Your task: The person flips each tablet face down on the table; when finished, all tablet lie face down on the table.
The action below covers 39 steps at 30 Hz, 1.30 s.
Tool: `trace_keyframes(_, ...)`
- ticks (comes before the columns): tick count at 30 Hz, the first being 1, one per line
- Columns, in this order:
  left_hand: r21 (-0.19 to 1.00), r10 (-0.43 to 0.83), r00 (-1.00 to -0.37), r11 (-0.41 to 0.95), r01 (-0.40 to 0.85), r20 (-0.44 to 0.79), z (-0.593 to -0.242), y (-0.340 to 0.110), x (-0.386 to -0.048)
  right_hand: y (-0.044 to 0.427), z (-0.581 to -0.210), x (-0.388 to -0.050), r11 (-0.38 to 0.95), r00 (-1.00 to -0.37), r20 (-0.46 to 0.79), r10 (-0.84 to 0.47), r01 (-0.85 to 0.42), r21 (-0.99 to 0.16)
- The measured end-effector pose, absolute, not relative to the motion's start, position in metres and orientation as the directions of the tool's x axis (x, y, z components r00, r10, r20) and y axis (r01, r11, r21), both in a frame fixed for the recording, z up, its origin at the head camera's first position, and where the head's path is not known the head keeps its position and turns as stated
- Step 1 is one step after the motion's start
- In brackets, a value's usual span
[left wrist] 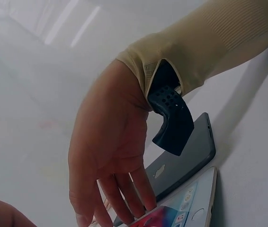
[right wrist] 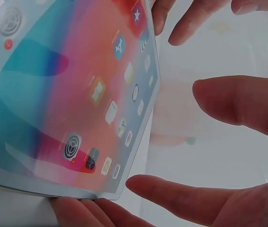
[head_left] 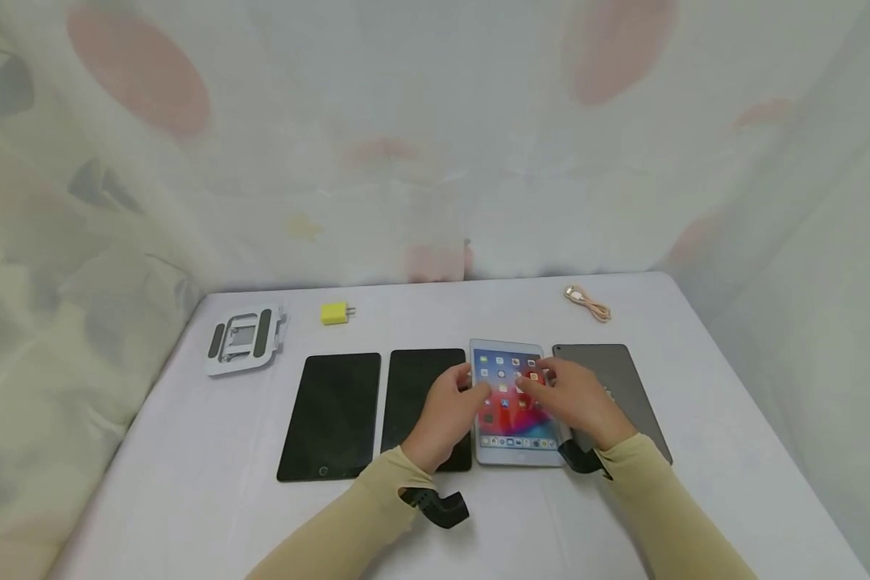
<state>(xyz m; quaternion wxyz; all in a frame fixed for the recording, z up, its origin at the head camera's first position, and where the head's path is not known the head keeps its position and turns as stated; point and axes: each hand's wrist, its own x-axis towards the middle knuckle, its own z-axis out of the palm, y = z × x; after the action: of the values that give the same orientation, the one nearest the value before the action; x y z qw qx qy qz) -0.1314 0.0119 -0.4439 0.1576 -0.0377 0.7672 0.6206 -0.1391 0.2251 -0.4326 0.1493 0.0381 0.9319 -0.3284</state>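
Observation:
A white-framed tablet (head_left: 503, 419) with a lit screen of app icons lies face up on the table. At its left edge is my left hand (head_left: 442, 419), the thumb over the screen; in the left wrist view its fingers (left wrist: 138, 194) are extended down to the tablet. My right hand (head_left: 580, 403) is on the opposite side. In the right wrist view its lower fingers (right wrist: 77, 210) touch the tablet's edge, while the thumb (right wrist: 238, 99) stands apart from the screen.
Two black-screened tablets, an outer one (head_left: 333, 419) and an inner one (head_left: 416, 387), lie left. Right is a dark grey tablet (head_left: 609, 366), back up. Behind are a silver folding stand (head_left: 242, 366), a yellow charger plug (head_left: 335, 313) and a coiled cable (head_left: 587, 303). Curtains surround the table.

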Motion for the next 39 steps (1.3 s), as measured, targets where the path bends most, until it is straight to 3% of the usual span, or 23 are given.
trace_keyframes(8,0.932,0.202,-0.927,0.249,-0.264,-0.316,-0.444,0.002,-0.132,0.224,-0.434,-0.14,0.783,-0.957,-0.288,-0.029,0.157,-0.602)
trace_keyframes(21,0.959,0.325,-0.906,0.175,-0.224,-0.271,-0.438,-0.004,-0.133,0.22,-0.436,-0.139,0.772,-0.957,-0.287,-0.034,0.157,-0.616)
trace_keyframes(39,0.967,0.311,-0.926,0.202,-0.155,-0.213,-0.421,-0.001,-0.132,0.214,-0.436,-0.139,0.758,-0.949,-0.309,-0.064,0.155,-0.634)
